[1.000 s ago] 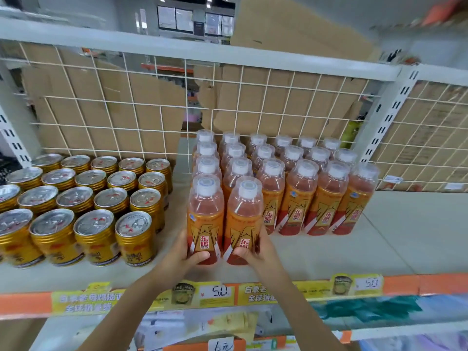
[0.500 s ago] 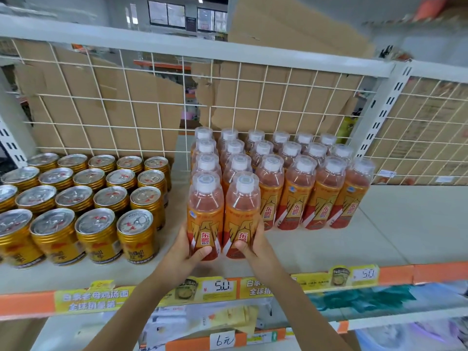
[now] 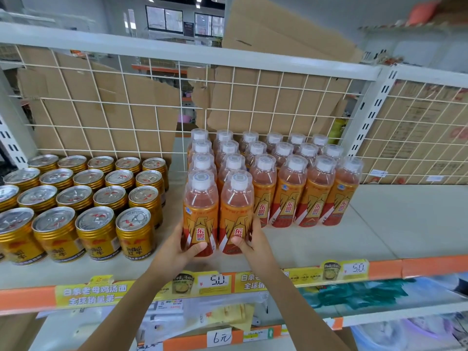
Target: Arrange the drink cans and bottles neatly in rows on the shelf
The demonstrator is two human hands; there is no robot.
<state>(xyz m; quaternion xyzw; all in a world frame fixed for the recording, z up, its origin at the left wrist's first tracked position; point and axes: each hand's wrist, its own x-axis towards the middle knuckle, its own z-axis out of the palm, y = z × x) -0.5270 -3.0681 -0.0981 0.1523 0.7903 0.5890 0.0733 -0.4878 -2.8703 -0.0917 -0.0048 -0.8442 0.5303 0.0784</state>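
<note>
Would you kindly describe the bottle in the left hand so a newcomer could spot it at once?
On the white shelf, right of the gold cans, stands a block of orange bottles. Two stand out front; the bottle is the left one, nearest the cans, gripped by the left hand.

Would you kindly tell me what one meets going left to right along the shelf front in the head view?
Gold cans → left hand → left bottle → right bottle → right hand → row of four bottles → bare shelf.
</note>
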